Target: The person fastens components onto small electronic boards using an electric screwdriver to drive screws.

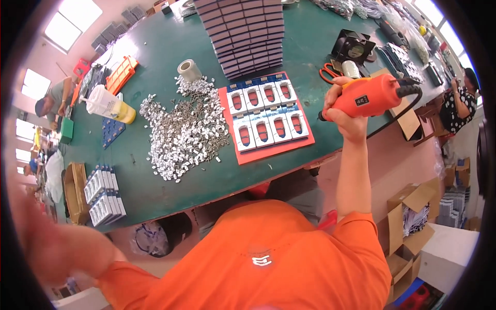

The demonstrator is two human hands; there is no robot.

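Observation:
My right hand (343, 111) grips an orange electric screwdriver (369, 96) with a black cord, held up over the right edge of the green table (170, 46). To its left lies a red tray (268, 147) holding several white-framed parts (268, 111) in two rows. A pile of small screws and white pieces (183, 129) spreads left of the tray. My left arm is raised at the lower left, blurred; the hand itself is not visible.
A tall stack of dark trays (245, 33) stands behind the red tray. A tape roll (188, 70), a yellow-based bottle (108, 105), an orange tray (121, 74) and packed white parts (103, 195) lie left. Cardboard boxes (413, 217) sit right. Other people work at both sides.

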